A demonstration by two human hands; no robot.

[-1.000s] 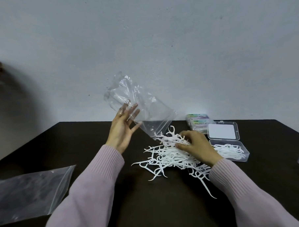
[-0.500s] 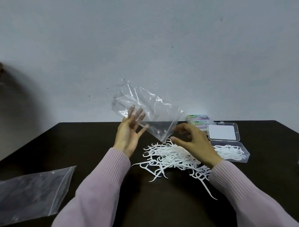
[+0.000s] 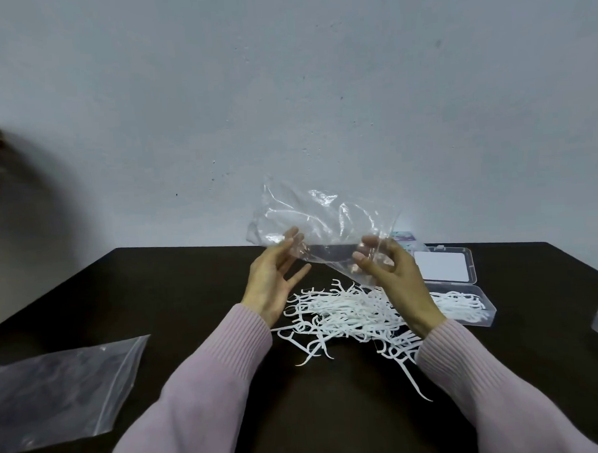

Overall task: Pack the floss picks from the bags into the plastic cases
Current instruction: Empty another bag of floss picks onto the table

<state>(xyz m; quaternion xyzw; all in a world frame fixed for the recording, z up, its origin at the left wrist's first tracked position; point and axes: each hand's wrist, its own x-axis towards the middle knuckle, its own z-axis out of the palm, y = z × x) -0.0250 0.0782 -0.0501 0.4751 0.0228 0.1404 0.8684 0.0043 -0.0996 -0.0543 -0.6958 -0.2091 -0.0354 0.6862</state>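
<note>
Both hands, the left hand [image 3: 274, 275] and right hand [image 3: 394, 273], pinch an emptied clear bag [image 3: 322, 232] above loose floss picks [image 3: 342, 313] heaped on the worktop [image 3: 190, 282] beside the open plastic case [image 3: 465, 299]; lowering the bag could scatter them.

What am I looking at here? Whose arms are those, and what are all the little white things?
The camera sits on a person's head and looks down, so you see their own two arms in pink sleeves. The left hand and the right hand hold up a crinkly clear plastic bag, which looks empty. Under it, on the dark brown table, lies a heap of small white plastic floss picks, for cleaning between teeth. To the right is an open clear plastic case with some picks already inside. Another flat clear plastic bag lies on the left. The job is to put the picks into cases.
</note>
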